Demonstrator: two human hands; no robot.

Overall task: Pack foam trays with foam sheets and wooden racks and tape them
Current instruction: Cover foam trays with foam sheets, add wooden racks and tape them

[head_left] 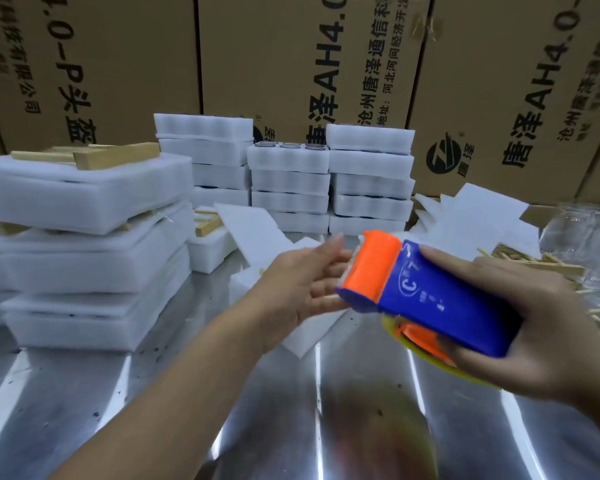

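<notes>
The tape dispenser (426, 292) is up off the surface (153, 393), at right of centre. The right hand (534, 323) is wrapped round its blue body, fingers curled under and over. Its long axis runs from lower right up to the left, so the orange end faces the left hand (305, 285). That hand's fingers (329, 251) are loosely straight against that end; I can't make out any tape pinched there.

I'd say taping comes next. The nearest packed foam trays (84, 202) are stacked to the left, a wooden rack (115, 155) lying on top, closer to the left hand than to the dispenser. More tray stacks (291, 181) stand behind, with loose foam sheets (257, 230) in front.

White print on the blue body shows a "C" in an oval. The cardboard boxes (291, 46) at the back read "唐泽AH4.0" and "沧州唐泽通信".
</notes>
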